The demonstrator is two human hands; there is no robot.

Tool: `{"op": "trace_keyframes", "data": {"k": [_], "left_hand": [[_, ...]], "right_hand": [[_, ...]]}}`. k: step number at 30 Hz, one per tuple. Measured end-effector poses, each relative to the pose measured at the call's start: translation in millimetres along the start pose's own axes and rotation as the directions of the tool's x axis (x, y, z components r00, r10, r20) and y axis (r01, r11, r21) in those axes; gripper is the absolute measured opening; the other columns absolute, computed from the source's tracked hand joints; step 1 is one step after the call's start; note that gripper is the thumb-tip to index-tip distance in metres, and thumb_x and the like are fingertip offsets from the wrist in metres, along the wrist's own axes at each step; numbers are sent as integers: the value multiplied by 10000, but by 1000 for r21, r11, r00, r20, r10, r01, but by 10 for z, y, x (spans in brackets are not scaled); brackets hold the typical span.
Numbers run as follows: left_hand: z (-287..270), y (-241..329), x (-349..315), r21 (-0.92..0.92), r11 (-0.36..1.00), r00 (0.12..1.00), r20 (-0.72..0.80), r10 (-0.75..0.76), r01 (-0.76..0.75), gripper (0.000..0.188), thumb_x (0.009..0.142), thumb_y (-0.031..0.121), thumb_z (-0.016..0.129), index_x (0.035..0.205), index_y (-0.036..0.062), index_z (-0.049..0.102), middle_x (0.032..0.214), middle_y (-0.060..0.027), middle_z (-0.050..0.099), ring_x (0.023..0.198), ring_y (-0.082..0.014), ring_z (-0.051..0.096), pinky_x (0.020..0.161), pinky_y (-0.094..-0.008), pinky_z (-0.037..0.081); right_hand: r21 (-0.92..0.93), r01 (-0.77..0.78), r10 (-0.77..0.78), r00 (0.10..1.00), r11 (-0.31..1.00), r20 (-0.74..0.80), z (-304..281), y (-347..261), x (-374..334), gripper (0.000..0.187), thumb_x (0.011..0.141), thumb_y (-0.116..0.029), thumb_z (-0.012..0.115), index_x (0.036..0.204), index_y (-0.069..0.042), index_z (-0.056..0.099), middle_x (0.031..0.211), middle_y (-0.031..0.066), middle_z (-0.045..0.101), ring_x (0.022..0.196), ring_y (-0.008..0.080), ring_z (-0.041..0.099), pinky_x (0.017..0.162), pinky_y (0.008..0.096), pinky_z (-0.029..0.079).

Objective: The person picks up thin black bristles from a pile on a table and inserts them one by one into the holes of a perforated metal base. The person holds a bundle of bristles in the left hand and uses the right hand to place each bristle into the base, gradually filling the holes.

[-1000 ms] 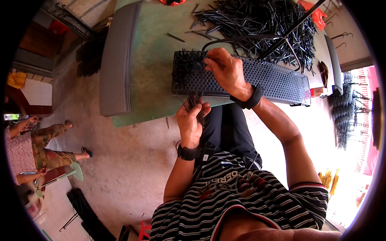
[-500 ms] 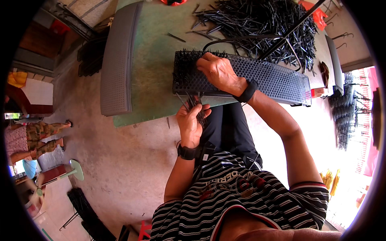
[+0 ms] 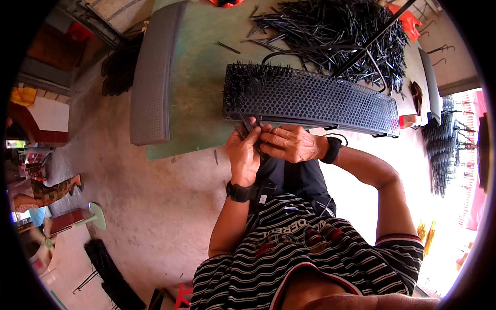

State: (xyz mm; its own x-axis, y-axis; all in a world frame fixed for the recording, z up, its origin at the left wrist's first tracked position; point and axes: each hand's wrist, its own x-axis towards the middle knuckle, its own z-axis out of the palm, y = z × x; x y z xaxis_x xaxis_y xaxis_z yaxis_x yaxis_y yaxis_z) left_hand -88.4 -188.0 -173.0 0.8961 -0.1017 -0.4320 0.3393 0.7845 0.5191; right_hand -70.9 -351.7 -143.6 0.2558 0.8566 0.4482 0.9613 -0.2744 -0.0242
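A long perforated grey panel [image 3: 330, 98] lies across the near part of the table. Its left end is filled with upright thin black pieces [image 3: 243, 80], while open holes show over the rest. Below the panel's left part, my left hand [image 3: 245, 155] is closed around a small bundle of thin dark sticks [image 3: 243, 124]. My right hand [image 3: 290, 143] touches the bundle beside the left fingers, its own fingers bent together; whatever it pinches is too small to make out.
A big heap of loose black sticks [image 3: 341, 31] covers the table's back right. Stacked grey perforated sheets [image 3: 155, 77] line its left side. A thin black rod [image 3: 374, 39] slants over the heap. At far left, a person's leg [image 3: 57, 188] shows near a green fan [image 3: 96, 216].
My right hand has come down from the panel's filled left end to the bundle at my left hand. At far left, the other person has shifted toward the picture's edge.
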Motion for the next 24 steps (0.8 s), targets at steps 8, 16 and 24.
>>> {"op": "trace_keyframes", "data": {"k": [8, 16, 24], "left_hand": [[-72, 69, 5, 104, 990, 995, 1, -99, 98, 167, 817, -61, 598, 975, -6, 595, 873, -90, 634, 759, -181, 625, 695, -294, 528], [-136, 208, -30, 259, 938, 951, 141, -274, 232, 149, 826, -6, 611, 975, -22, 607, 851, -101, 641, 670, -161, 611, 591, -266, 504], [-161, 122, -99, 372, 928, 993, 112, -31, -13, 171, 840, 18, 615, 1001, -38, 601, 849, -101, 636, 699, -165, 616, 629, -270, 514]], "right_hand": [[70, 150, -143, 985, 986, -95, -44, 65, -24, 340, 660, -90, 630, 977, 26, 589, 1031, 153, 592, 880, 262, 614, 632, 325, 532], [911, -394, 808, 572, 122, 140, -197, 93, 170, 90, 907, -11, 494, 961, 27, 555, 907, 89, 635, 773, 101, 592, 656, 243, 498], [860, -507, 967, 243, 59, 77, -156, 552, 378, 209, 883, -68, 548, 1055, 38, 494, 752, 99, 641, 577, 110, 582, 536, 235, 485]]}}
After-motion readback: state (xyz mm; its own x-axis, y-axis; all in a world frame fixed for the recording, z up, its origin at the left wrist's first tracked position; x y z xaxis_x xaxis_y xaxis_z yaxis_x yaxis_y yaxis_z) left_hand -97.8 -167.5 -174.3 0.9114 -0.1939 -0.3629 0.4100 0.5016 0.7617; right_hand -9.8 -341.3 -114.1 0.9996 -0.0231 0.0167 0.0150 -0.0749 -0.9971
